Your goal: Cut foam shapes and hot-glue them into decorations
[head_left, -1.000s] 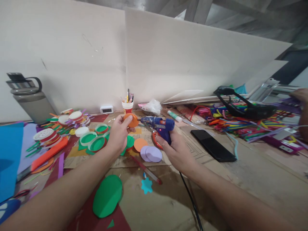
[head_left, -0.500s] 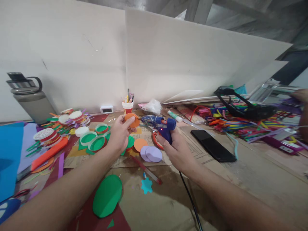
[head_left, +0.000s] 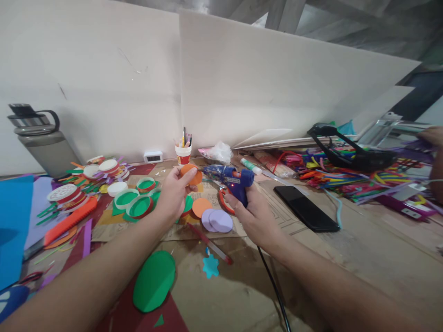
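My left hand (head_left: 175, 191) pinches an orange paper disc (head_left: 191, 175) between thumb and fingers, raised above the table. Wrapped round the handle of a blue hot glue gun (head_left: 238, 186) is my right hand (head_left: 255, 212); the gun's nozzle points left, close to the disc's edge. A small light glows on the gun, and its black cord (head_left: 273, 286) runs toward me. Below the hands lie another orange disc (head_left: 202, 208) and overlapping lilac discs (head_left: 217, 221). Left of them sit several green-lined round cups (head_left: 139, 207). Orange-handled pliers (head_left: 224, 202) lie partly hidden behind the gun.
A black phone (head_left: 306, 208) lies right, before piled pipe cleaners (head_left: 332, 177) and a black visor-like frame (head_left: 349, 150). An orange cutter (head_left: 71, 221) and a bottle (head_left: 44, 143) are left. A green oval (head_left: 154, 281) lies in front. Another person's arm (head_left: 434, 157) shows far right.
The orange disc in my left hand has tilted or shifted very slightly. My right hand holds the glue gun in nearly the same place.
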Available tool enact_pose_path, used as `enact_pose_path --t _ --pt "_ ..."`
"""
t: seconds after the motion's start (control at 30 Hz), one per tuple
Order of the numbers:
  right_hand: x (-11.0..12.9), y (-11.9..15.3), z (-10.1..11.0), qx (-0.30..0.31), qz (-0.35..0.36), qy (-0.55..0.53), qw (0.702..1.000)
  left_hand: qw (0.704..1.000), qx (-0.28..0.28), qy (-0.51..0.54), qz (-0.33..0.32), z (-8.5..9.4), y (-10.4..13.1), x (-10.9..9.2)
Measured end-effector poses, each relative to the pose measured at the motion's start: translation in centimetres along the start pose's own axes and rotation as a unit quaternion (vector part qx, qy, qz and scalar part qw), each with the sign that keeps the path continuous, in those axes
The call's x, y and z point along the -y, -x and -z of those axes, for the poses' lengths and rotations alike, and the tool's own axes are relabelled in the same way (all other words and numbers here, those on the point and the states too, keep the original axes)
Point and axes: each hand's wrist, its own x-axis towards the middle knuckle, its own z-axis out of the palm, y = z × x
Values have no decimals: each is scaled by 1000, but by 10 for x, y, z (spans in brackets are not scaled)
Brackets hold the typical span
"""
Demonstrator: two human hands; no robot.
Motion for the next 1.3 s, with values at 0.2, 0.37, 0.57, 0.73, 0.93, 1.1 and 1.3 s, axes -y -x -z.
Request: enact_pose_path --t 0.2,0.37,0.57,0.73,0.93,1.1,1.3 --pt "0 2 -1 -1 -21 -22 1000 999 -29 12 9 2 -4 -3" --pt "4 0 -3 -4 -143 -224 964 999 -25 19 22 0 -2 -1" --pt "6 -9 -7 -58 -243 -383 890 998 25 -3 49 -11 9 0" --pt "14 -7 -12 -75 -254 -333 905 994 74 -21 82 -21 22 1" --pt "17 -5 -11 -97 -238 -295 920 983 135 -24 121 -31 36 -1" --pt "12 -5 -10 -76 -235 -346 905 983 142 -8 119 -30 36 1" --pt "14 -5 -11 -74 -233 -348 905 984 141 -45 99 -27 35 7"
